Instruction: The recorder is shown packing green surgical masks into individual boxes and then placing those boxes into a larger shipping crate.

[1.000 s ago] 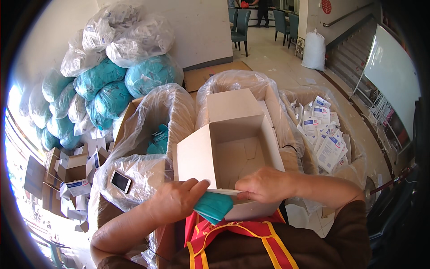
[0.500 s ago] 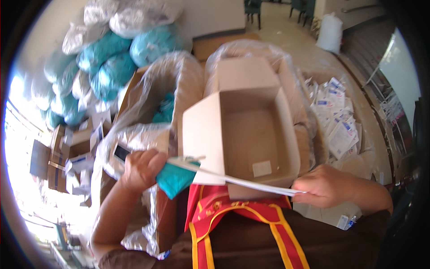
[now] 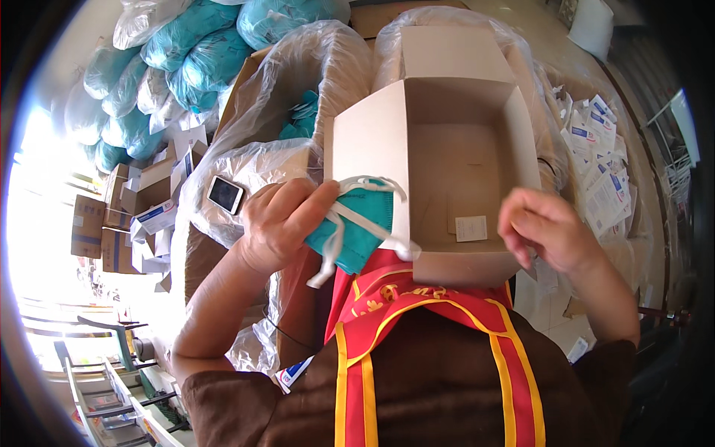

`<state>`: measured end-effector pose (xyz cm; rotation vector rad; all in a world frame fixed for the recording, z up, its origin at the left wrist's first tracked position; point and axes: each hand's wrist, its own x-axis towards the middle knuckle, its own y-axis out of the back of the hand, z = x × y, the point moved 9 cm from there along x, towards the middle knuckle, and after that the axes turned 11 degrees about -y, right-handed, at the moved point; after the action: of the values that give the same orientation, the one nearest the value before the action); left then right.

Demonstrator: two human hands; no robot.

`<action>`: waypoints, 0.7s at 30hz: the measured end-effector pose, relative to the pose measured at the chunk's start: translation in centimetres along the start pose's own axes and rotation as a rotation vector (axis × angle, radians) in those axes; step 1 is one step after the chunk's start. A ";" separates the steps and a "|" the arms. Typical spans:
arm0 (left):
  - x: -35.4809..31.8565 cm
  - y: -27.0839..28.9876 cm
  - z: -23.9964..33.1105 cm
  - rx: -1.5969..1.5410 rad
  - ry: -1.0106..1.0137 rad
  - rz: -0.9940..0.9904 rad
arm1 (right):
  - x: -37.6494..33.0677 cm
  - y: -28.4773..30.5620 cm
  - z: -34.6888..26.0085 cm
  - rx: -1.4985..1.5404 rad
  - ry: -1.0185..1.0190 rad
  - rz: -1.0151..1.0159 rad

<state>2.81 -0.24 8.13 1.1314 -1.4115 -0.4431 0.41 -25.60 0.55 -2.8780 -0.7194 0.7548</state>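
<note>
My left hand (image 3: 287, 223) is closed on one end of a folded teal face mask (image 3: 361, 231), left of the carton's opening. White elastic straps loop loosely over and below the mask. My right hand (image 3: 547, 227) hovers by the right front edge of an open brown carton (image 3: 465, 257), its fingers loosely bent and apart with nothing in them. Inside the carton, a small pale slip of paper (image 3: 471, 229) lies on the bottom. The carton's left flap (image 3: 365, 153) is folded outward behind the mask.
A plastic-lined box (image 3: 339, 82) at left holds more teal masks (image 3: 299, 119). A phone (image 3: 226, 194) lies on plastic sheeting. White printed packets (image 3: 599, 164) are heaped at right. Bags of teal items (image 3: 201, 45) and small boxes (image 3: 153, 201) are stacked at left.
My right hand has let go of the white straps, which were stretched taut and now hang slack. My left hand has brought the mask up and to the right. The view has shifted downward.
</note>
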 end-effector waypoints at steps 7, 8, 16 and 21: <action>2.7 -0.2 1.4 0.006 -0.102 0.002 | 4.4 -1.8 0.2 0.125 0.027 -0.133; 3.0 -0.1 1.6 0.008 -0.121 0.014 | 4.9 -1.8 0.2 0.113 0.009 -0.133; 4.9 -0.4 3.4 -0.027 -0.260 0.008 | 6.6 -2.8 -2.4 -0.073 0.213 -0.097; 5.5 -1.9 2.9 -0.034 -0.238 -0.104 | 4.4 -4.7 -4.8 -0.648 0.482 0.031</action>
<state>1.87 -6.65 8.94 1.1574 -1.5480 -0.6918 4.11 -19.21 3.68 -3.4129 -0.9833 -0.2437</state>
